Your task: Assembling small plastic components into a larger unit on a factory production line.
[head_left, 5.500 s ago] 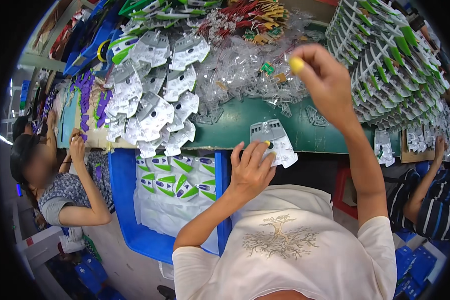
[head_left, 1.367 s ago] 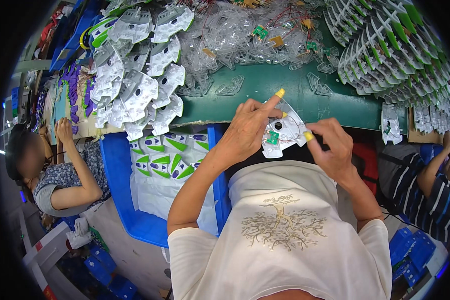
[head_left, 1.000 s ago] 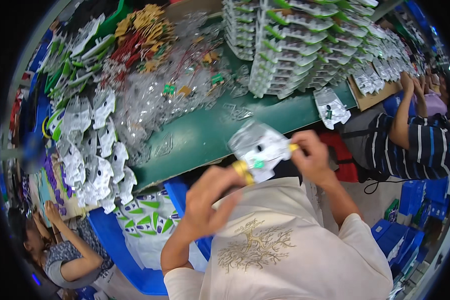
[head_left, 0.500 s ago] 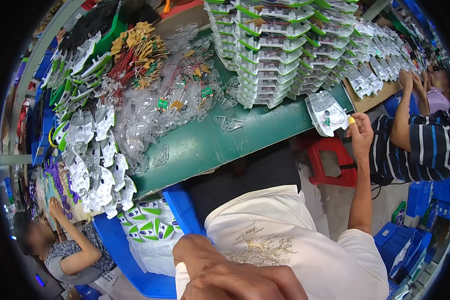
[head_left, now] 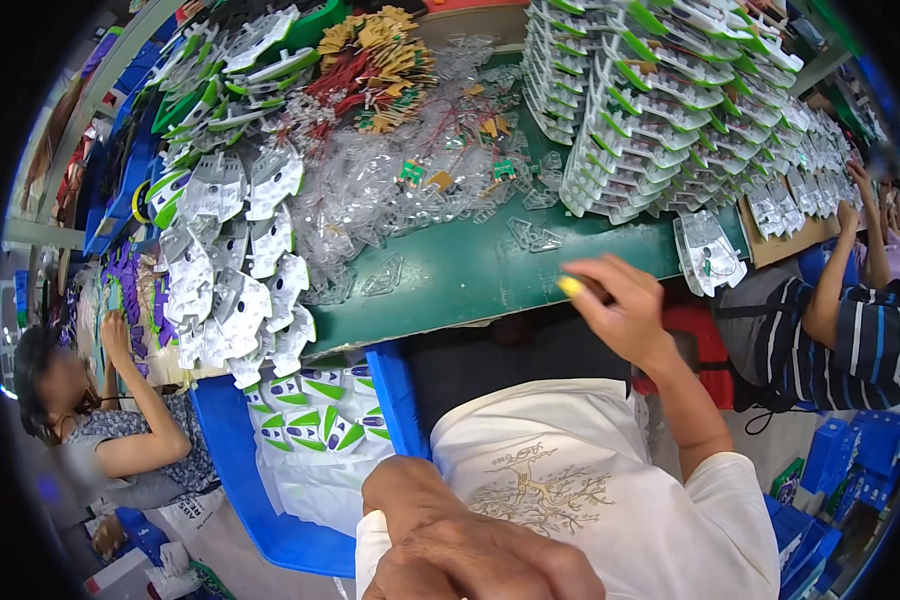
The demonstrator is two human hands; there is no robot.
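Hovering over the green bench [head_left: 470, 280] edge, right hand [head_left: 625, 310], fingers loosely curled, holding nothing; clear blister pack [head_left: 708, 252] lies just beside it. Left hand [head_left: 470, 545] low near camera, grip unclear. White-green packs [head_left: 660, 110] stacked behind.

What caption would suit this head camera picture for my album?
Right hand with a yellow fingertip cover hovers at the edge of a green table heaped with clear plastic packs; left hand low.
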